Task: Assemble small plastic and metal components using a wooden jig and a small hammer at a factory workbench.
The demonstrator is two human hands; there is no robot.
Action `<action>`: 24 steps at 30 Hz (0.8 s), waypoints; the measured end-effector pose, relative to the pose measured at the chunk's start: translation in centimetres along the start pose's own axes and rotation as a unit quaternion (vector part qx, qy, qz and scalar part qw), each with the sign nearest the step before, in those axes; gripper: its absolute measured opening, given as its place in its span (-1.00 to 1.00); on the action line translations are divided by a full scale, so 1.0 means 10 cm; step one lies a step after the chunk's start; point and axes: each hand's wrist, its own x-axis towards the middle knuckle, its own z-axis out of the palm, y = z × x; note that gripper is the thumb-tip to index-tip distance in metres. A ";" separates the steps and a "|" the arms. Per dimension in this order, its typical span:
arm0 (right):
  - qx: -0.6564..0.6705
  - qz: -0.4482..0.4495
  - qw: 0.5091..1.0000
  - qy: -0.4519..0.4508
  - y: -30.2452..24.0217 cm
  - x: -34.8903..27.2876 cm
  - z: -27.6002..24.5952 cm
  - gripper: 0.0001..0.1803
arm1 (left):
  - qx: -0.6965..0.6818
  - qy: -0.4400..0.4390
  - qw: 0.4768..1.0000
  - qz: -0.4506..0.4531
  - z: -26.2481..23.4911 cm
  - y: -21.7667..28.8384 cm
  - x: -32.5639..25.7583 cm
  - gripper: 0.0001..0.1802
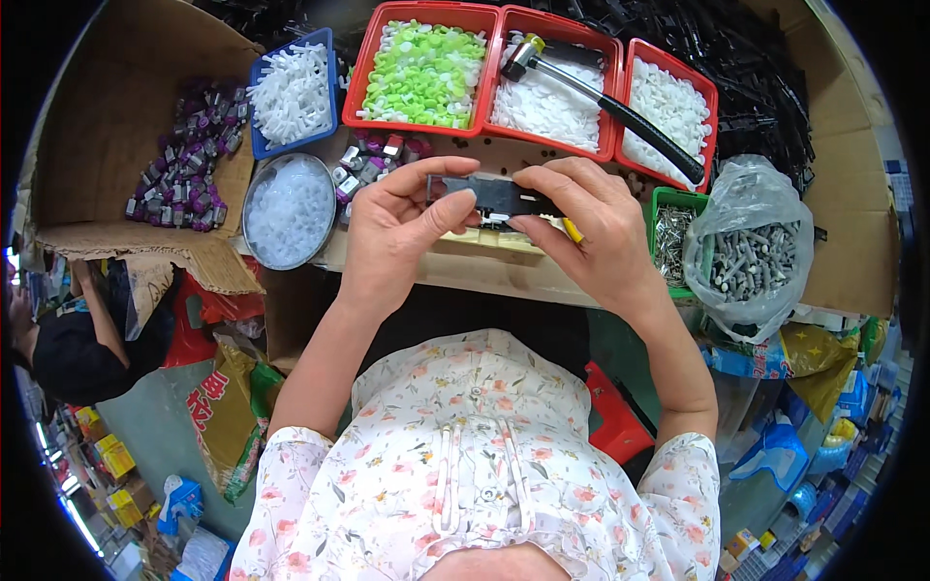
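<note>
Both hands are gripping one small black part [499, 197] above the table [484, 276] edge: the left hand [397, 228] is pinching its left end between thumb and fingers, the right hand [586, 228] is closing over its right end. Behind them a hammer [601, 97] is lying across red trays [499, 73] of white and green pieces.

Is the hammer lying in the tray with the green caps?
No, the hammer lies across the red trays of white parts, beside the green caps.

hammer [601, 92] on red trays [620, 73] | bagged bolts [751, 257] | blue bin [260, 107]
</note>
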 end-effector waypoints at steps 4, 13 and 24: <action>0.047 0.036 0.998 -0.002 0.10 -0.13 0.15 -0.63 | 0.140 0.074 0.982 0.107 -0.12 -0.02 -0.03 -0.50; 0.035 0.078 0.994 -0.066 0.06 -0.19 0.38 -0.66 | 0.194 0.125 0.968 0.102 -0.32 -0.05 -0.11 -0.66; 0.035 0.085 0.994 -0.059 0.06 -0.15 0.42 -0.66 | 0.323 0.081 0.935 0.119 -0.23 -0.09 -0.11 -0.72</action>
